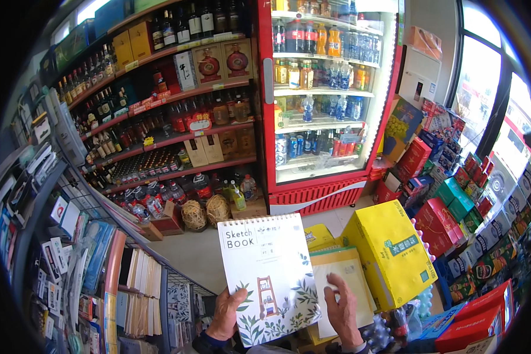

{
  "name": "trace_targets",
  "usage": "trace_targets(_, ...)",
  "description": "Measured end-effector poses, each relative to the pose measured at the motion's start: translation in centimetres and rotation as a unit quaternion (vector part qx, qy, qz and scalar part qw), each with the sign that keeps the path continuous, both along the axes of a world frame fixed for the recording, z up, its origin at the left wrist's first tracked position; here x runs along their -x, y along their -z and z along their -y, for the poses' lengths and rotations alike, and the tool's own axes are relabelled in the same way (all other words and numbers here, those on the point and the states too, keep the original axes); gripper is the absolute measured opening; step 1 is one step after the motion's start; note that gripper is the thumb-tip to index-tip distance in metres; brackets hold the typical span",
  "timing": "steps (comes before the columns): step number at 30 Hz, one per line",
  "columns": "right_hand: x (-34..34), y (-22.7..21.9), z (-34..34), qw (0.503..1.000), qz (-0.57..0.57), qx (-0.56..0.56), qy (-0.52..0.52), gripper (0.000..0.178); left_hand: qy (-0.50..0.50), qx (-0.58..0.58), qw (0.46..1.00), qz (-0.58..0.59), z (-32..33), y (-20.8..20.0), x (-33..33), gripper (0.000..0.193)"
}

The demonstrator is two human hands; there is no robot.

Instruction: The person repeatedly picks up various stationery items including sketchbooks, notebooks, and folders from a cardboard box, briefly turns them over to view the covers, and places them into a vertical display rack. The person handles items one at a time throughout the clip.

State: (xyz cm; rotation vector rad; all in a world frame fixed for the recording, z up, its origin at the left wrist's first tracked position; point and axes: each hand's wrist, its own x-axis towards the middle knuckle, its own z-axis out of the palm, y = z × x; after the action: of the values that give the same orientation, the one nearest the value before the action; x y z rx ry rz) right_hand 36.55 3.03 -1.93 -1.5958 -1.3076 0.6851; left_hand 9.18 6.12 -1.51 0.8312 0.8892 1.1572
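Observation:
A white spiral-bound sketchbook (277, 253) with green leaves and a small ladder drawn on its cover is held up in front of me. My left hand (225, 314) grips its lower left edge, the thumb lying on the cover. Just off the book's right edge is my right hand (342, 307), its fingers apart and nothing visible in them. Behind that hand lies a stack of pale paper pads or envelopes (360, 268), partly covered by the sketchbook and the hand.
A yellow carton (389, 253) stands right of the stack. Ahead, a red-framed drinks fridge (318, 197) sits beside shelves of bottles (177, 100). Racks of notebooks and stationery (138, 295) line the left. Gift boxes (436, 224) and packaged goods crowd the right by the window.

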Motion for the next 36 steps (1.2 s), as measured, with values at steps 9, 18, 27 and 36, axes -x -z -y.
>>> trace_targets(9,6.8,0.3,-4.9,0.905,0.288,-0.272,-0.158,0.046,-0.072,-0.014,0.997,-0.018,2.5,-1.2,3.0,0.053)
trace_targets(18,5.3,1.5,1.1,0.802,-0.487,0.210,-0.273,0.047,-0.167,-0.040,0.982,0.077,3.2,-1.9,6.2,0.058)
trace_targets(27,7.8,0.7,2.5,0.774,-0.550,0.189,-0.249,0.046,-0.155,-0.044,0.982,0.098,6.6,-4.0,6.1,0.068)
trace_targets(36,9.6,2.6,3.6,0.794,-0.495,0.199,-0.291,0.038,-0.195,-0.072,0.975,0.083,9.2,-3.4,7.7,0.062)
